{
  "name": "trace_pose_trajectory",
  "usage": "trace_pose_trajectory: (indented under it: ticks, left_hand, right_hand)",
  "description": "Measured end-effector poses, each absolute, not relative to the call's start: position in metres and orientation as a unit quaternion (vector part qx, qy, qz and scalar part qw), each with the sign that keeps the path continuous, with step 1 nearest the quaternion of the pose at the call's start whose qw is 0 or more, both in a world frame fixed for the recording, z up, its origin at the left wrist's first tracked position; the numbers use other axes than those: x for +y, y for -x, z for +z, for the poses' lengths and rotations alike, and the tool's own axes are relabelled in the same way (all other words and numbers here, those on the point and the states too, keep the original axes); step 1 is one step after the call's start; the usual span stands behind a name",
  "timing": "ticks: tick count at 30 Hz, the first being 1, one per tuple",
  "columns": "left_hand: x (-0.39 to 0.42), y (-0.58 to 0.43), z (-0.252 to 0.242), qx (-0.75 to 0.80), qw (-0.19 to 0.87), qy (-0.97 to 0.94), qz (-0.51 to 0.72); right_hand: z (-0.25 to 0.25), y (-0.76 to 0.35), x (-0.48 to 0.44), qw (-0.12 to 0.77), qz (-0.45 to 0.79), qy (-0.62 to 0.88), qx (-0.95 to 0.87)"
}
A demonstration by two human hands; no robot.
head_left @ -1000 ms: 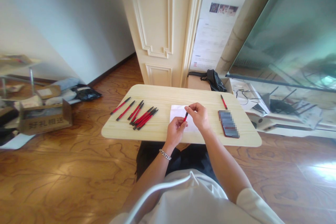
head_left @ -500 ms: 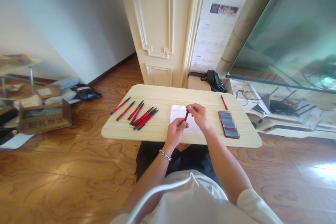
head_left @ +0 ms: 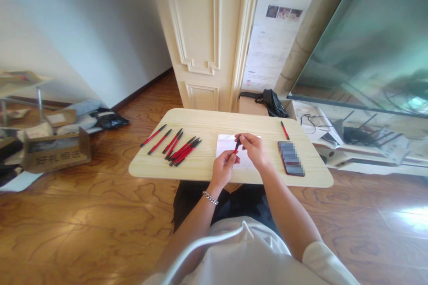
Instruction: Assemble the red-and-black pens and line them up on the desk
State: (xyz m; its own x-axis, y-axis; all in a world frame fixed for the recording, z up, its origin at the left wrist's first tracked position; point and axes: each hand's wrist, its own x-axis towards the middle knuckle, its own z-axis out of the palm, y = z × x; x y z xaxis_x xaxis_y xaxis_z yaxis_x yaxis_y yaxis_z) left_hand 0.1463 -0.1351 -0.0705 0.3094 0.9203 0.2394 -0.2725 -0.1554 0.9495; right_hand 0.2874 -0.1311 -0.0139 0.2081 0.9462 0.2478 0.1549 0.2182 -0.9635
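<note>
A red and black pen (head_left: pixel 237 144) is held between my two hands, tilted, above a white sheet of paper (head_left: pixel 245 161). My left hand (head_left: pixel 224 167) is closed round its red lower part. The fingers of my right hand (head_left: pixel 251 146) pinch the black upper end. Several more red pens with black ends (head_left: pixel 184 151) lie slanted on the left side of the table, some bunched side by side. A single red and black pen (head_left: pixel 285 130) rests at the far right, just beyond a phone (head_left: pixel 290 158) whose screen is blurred out.
The pale wooden table (head_left: pixel 203 121) has rounded corners and stands just in front of my lap. Behind it are a cream panelled door (head_left: pixel 202 44) and a black bag (head_left: pixel 274 103). An open cardboard box (head_left: pixel 57 151) sits on the floor at left.
My right fingers have shifted very slightly to the left on the pen's black end. My left hand stays where it was, and the other pens have not moved.
</note>
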Motion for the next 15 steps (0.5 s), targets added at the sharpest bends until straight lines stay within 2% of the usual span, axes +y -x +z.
trace_pose_trajectory:
  ticks: [6,15]
  left_hand:
    - [-0.135,-0.149,-0.074,0.307,0.576,-0.552,0.519]
    - [-0.135,-0.146,-0.071,0.288,0.587,-0.554,0.515]
  right_hand:
    - [-0.026,-0.284,-0.128,0.602,0.283,0.565,-0.488]
    - [-0.016,-0.286,-0.132,0.575,0.361,0.517,-0.521]
